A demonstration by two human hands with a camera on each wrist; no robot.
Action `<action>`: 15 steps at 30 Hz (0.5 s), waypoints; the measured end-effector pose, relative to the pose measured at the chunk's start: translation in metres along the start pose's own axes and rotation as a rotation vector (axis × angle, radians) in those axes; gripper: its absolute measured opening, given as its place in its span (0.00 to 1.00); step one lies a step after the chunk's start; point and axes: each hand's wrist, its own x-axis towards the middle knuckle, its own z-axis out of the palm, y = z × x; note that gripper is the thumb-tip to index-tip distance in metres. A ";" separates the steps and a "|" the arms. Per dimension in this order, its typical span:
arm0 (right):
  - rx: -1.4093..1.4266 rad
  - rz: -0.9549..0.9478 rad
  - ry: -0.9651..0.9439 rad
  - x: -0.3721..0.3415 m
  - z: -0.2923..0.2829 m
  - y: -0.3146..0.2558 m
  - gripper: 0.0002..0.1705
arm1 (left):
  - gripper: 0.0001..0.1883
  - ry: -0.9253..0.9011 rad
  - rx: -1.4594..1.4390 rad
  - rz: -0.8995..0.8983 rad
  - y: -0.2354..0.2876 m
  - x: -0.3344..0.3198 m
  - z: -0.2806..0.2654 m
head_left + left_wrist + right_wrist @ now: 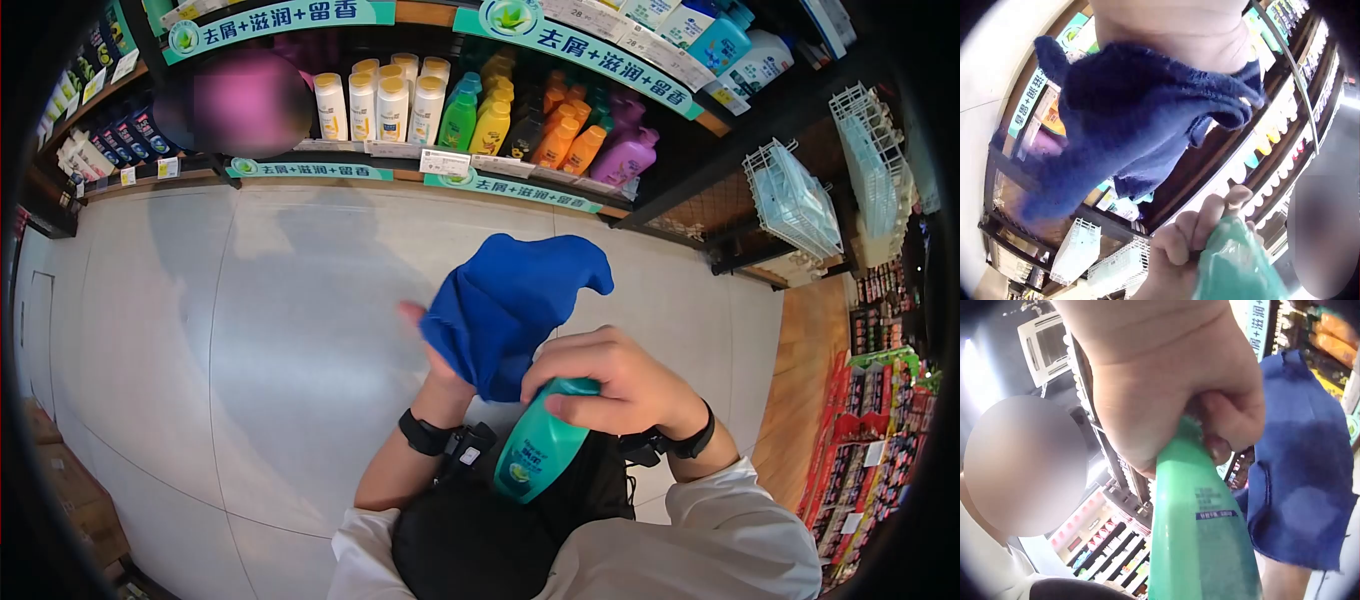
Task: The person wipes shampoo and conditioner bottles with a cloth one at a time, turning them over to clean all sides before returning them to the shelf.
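A blue cloth point(505, 310) is draped over my left hand point(447, 368), covering the palm and fingers. Only the thumb sticks out straight to the left, beside the cloth. My right hand point(620, 378) grips a green shampoo bottle point(540, 450) around its capped upper end, its body slanting down toward my lap. In the right wrist view, the fingers wrap the neck, and printed text shows on the green bottle point(1200, 519). The cloth point(1304, 469) hangs just beyond that hand, with a darker patch on it.
Ahead, a low shelf holds white bottles point(390, 108), yellow bottles point(490, 128), orange bottles point(556, 142) and a purple bottle point(627, 160). White wire baskets point(795, 200) hang at the right. A black bag point(470, 540) lies against my body. Cartons point(80, 490) stand at the lower left.
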 end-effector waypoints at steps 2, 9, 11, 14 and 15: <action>-0.061 0.160 0.099 -0.002 -0.006 -0.021 0.15 | 0.57 0.165 -0.080 -0.083 0.006 0.000 -0.015; -0.295 0.238 0.136 0.009 0.011 -0.013 0.30 | 0.39 0.076 0.559 -0.012 0.003 0.012 -0.010; -0.107 0.027 -0.010 0.017 0.025 -0.003 0.31 | 0.31 0.223 0.016 -0.131 0.002 0.012 -0.003; -0.023 -0.053 -0.223 0.022 0.037 -0.010 0.33 | 0.30 -0.192 0.801 -0.302 0.011 0.047 0.020; -0.021 -0.051 -0.226 0.021 0.036 -0.012 0.33 | 0.29 -0.334 1.059 -0.356 0.014 0.059 0.027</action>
